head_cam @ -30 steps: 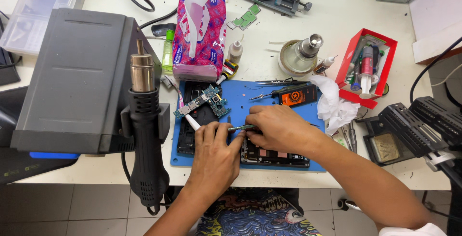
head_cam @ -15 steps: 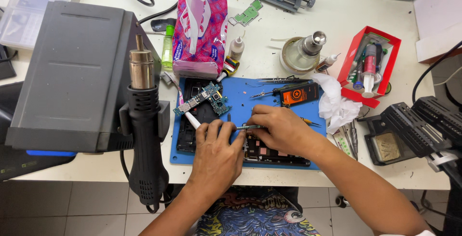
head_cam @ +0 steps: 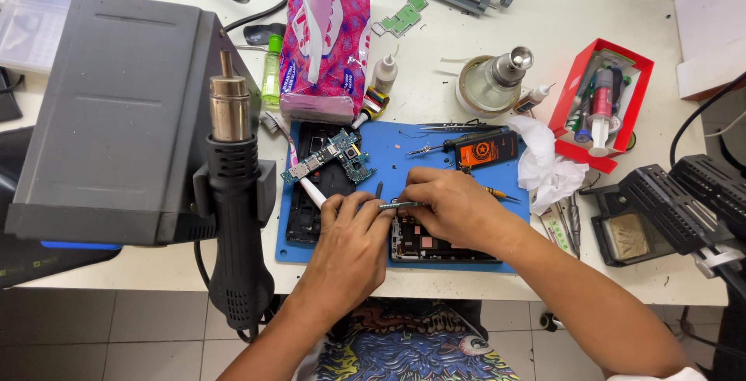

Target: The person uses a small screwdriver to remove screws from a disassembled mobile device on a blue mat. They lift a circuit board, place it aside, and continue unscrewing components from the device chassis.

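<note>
On a blue work mat [head_cam: 404,144] lies an opened phone frame [head_cam: 443,247], mostly under my hands. My right hand [head_cam: 451,208] grips metal tweezers [head_cam: 396,205] that point left over the frame. My left hand [head_cam: 350,243] is closed around a white pen-like tool [head_cam: 311,191] beside the tweezers' tip. A green circuit board [head_cam: 330,156] rests on a dark phone back [head_cam: 311,218] just left of my hands.
A grey hot-air station [head_cam: 116,109] with its black nozzle handle [head_cam: 231,210] stands at the left. A pink tissue pack [head_cam: 326,39], small bottles, a red tray of tools [head_cam: 602,101], crumpled tissue [head_cam: 548,165] and a black stand [head_cam: 684,202] surround the mat.
Both hands stay over the phone frame, shifting only slightly; the view has tilted a little.
</note>
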